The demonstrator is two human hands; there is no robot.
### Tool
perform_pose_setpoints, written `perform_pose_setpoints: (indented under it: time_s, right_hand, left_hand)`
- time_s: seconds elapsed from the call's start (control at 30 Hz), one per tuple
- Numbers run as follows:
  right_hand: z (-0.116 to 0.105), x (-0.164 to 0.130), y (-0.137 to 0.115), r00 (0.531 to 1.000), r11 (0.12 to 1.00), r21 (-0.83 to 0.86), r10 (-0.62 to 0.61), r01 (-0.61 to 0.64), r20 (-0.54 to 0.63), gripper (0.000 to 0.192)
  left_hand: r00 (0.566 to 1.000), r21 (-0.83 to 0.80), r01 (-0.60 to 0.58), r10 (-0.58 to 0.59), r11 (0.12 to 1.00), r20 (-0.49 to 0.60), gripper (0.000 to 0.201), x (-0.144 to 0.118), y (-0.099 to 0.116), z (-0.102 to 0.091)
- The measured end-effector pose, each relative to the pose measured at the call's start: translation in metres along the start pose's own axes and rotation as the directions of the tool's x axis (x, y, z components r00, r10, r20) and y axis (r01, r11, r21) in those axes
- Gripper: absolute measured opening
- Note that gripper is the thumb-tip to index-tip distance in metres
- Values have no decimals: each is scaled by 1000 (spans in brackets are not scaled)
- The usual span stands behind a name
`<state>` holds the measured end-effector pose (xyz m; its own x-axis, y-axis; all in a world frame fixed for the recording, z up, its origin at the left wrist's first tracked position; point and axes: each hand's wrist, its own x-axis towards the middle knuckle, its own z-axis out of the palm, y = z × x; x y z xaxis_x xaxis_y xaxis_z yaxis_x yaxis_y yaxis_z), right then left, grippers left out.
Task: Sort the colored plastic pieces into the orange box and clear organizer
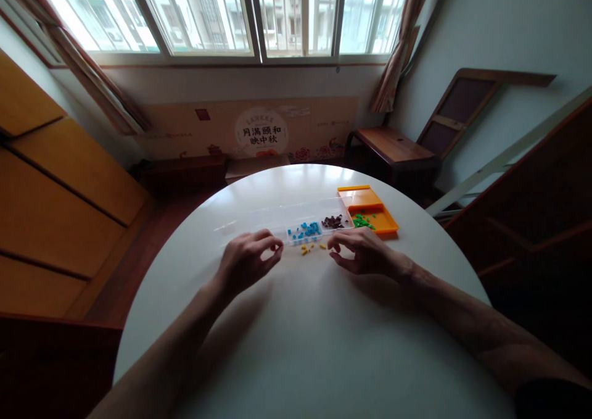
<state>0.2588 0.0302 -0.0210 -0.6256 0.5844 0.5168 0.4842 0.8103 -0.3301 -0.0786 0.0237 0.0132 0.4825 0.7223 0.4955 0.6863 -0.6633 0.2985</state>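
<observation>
Both hands, left hand point(247, 260) and right hand point(365, 252), rest curled on the white table point(314, 345) flanking loose yellow pieces point(309, 248).

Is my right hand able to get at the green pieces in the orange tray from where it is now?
Probably yes. The right hand rests on the table just in front of the orange tray, and the green pieces lie at the tray's near-left part with nothing covering them or standing between.
</observation>
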Motion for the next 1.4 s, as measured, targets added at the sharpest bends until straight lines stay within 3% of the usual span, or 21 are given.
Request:
perform_pose_setpoints:
  time_s: [0.13,0.27,0.67,0.97,1.1,1.2,1.3,1.4]
  right_hand:
    - [0,-4,4,992,988,-98,120,-117,32,14]
    - [1,-7,7,986,979,-138,161,-153,50,13]
    - [2,-1,3,992,990,-76,123,-120,33,8]
    - [1,-2,6,999,999,-42,34,-34,-9,9]
    - [0,2,0,998,999,35,16,-14,-56,9]
    - [-1,5,-7,996,992,127,-9,20,-84,12]
    - [0,8,-12,997,978,203,-27,42,-77,12]
    - [2,9,-14,997,963,262,-42,59,-70,10]
  left_hand:
    - [996,259,85,-75,962,-47,21,-2,-23,-32]
    - [990,343,132,-144,930,9,19,-4,-34,-48]
    - [966,342,151,-212,927,147,19,-9,-44,-63]
    - [972,326,146,-196,934,127,21,-5,-42,-61]
    - [987,208,110,-132,972,94,25,1,-21,-47]
    - [992,-62,72,-66,995,105,24,2,1,-20]
    - [994,-364,60,-22,929,109,22,1,19,11]
    - [994,-506,91,-46,858,101,22,0,33,33]
